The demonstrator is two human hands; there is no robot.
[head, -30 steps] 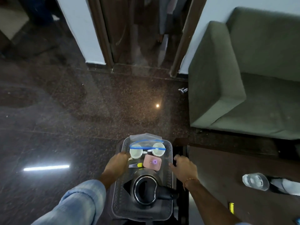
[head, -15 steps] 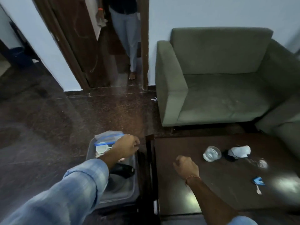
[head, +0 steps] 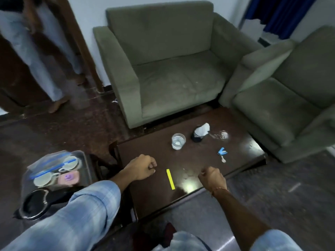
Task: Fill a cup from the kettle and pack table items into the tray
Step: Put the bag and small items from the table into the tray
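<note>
Tabletop [head: 150, 194] of dark, glossy wood fills the middle of the room, set on a dark speckled stone floor [head: 54, 134] and flanked by two olive-green armchairs, one [head: 163, 69] behind it against the white wall and another [head: 290, 91] at its right end. Both of the person's hands hover low over the near part of the wood. The left hand [head: 143, 166], its blue plaid sleeve [head: 81, 211] pushed up the forearm, has its grip curled into a loose fist around nothing; the right hand [head: 211, 178], with a thin band at the wrist, is likewise balled up and empty. A yellow strip [head: 170, 179] lies flat between them. Farther back stand a clear cup [head: 178, 141] holding water, a small dark container [head: 197, 135] with white paper tucked in it, and crumpled clear plastic [head: 220, 135] just beside that. A small blue packet [head: 222, 151] and a white spoon [head: 223, 159] lie near the right edge. Left of the wood, on a separate low stand, the tray [head: 85, 160] holds two white cups [head: 56, 171] inside a clear zip bag, a pink box [head: 69, 178] and the black kettle [head: 34, 203], partly hidden by the sleeve. A second person's legs [head: 45, 69] show in the brown doorway at upper left, and a blue curtain [head: 282, 13] hangs at upper right.
</note>
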